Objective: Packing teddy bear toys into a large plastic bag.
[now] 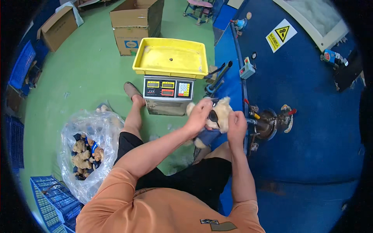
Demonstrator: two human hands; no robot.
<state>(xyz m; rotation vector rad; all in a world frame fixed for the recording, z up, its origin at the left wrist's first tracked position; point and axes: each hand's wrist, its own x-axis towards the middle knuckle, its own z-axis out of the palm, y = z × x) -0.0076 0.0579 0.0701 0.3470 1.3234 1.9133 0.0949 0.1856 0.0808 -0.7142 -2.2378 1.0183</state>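
Note:
A cream plush toy (223,112) with a dark patch on its face and blue clothing is up in front of me, between my two hands. My left hand (199,118) is closed on the left side of its head. The fingers of my right hand (236,125) curl round its right side, and the fingertips are partly hidden. Just right of that hand, a metal nozzle (251,121) sticks out of the blue machine (295,155). The toy's lower body hangs below my hands, over my lap.
A digital scale (168,93) stands ahead, bearing a yellow tray (171,73) with one small dark bit in it. At left, a clear plastic bag (112,128) holds several brown and blue plush toys (82,158). Blue crates (54,198) and cardboard boxes (132,39) stand around.

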